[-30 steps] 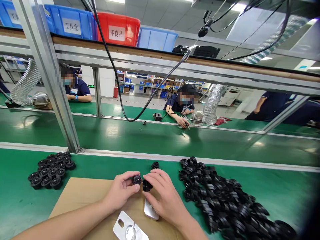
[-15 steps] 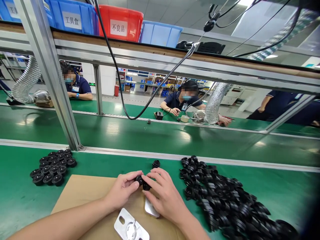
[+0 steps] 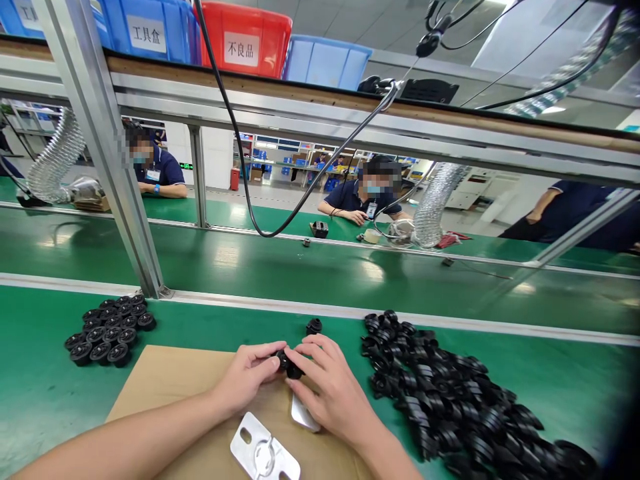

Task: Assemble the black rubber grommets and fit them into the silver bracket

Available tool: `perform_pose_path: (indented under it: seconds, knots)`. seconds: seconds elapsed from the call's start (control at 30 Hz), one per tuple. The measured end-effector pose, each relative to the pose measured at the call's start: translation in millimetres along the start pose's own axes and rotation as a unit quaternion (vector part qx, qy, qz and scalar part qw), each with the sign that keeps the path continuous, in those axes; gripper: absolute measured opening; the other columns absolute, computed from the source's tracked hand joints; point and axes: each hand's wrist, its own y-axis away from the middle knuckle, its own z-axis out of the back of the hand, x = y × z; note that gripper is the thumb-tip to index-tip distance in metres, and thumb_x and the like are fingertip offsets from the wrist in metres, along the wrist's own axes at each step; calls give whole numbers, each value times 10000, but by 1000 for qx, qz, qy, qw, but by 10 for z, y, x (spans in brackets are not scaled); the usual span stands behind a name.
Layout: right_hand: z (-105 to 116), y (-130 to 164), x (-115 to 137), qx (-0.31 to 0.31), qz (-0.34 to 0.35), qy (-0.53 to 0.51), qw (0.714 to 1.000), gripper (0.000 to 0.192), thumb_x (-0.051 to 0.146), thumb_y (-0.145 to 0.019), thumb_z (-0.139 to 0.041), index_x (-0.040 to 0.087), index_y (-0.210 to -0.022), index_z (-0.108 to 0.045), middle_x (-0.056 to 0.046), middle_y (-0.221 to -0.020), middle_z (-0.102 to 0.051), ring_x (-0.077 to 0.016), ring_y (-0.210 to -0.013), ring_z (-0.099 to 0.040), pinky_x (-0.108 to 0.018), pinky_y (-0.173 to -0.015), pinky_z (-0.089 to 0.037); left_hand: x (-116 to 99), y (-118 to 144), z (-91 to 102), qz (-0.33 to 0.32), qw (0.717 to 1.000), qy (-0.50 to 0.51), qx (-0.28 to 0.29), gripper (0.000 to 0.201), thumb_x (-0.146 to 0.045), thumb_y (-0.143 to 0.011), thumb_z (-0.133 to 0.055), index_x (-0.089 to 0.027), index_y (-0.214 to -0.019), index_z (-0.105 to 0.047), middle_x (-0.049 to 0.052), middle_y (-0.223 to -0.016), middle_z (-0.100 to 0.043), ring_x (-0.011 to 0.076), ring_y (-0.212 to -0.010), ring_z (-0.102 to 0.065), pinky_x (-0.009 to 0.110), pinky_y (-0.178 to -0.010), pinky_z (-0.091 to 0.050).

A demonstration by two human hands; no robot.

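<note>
Above the brown cardboard sheet (image 3: 185, 380), my left hand (image 3: 247, 377) and my right hand (image 3: 327, 380) meet on a small black round part (image 3: 294, 371). My left thumb and fingers pinch its left side; my right fingers close on it from the right. The fingers cover much of it, so I cannot tell whether it is one piece or two. A silver metal plate (image 3: 264, 450) with slots and a round opening lies on the cardboard below my hands. Another silver plate (image 3: 303, 415) shows partly under my right hand. One more black part (image 3: 314, 326) stands just beyond my fingers.
A large heap of black parts (image 3: 445, 393) spreads over the green table at right. Round black parts (image 3: 107, 333) stand in rows at left. A metal frame post (image 3: 123, 200) rises behind them, and a black cable (image 3: 240, 153) hangs ahead. Co-workers sit across the bench.
My hands keep their grip on the black part with hardly any movement. The view has shifted slightly. Across the bench, a co-worker's hand has left the red item near the silver duct.
</note>
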Motion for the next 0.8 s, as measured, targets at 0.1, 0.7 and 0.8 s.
perform_pose_path:
  seconds: [0.1, 0.7, 0.8]
  knots:
    - [-9, 2, 2, 1, 0, 0, 1000, 422, 166, -949, -684, 238, -1363, -644, -117, -1141, -712, -329, -1146, -623, -593, -1003, -578, -23, 8, -17, 10, 1000, 3, -13, 662, -585, -683, -951, -208, -1213, -829, 141, -1242, -814, 380, -1219, -728, 575, -1158, -507]
    - [-24, 3, -1, 11, 1, -15, 1000, 420, 173, -965, -669, 244, -1376, -618, -117, -1141, -703, -335, -1155, -607, -592, -986, -583, -7, -51, -45, 35, 996, 61, -49, 655, -572, -621, -986, -122, -1079, -860, 176, -1115, -838, 388, -1134, -760, 577, -1093, -568]
    - [-25, 12, 4, 13, 6, -13, 1000, 413, 176, -966, -672, 233, -1371, -618, -120, -1148, -698, -339, -1158, -599, -597, -987, -579, 13, -62, -42, 33, 995, 61, -65, 655, -568, -587, -1000, -129, -1052, -863, 159, -1075, -841, 383, -1120, -760, 572, -1055, -595]
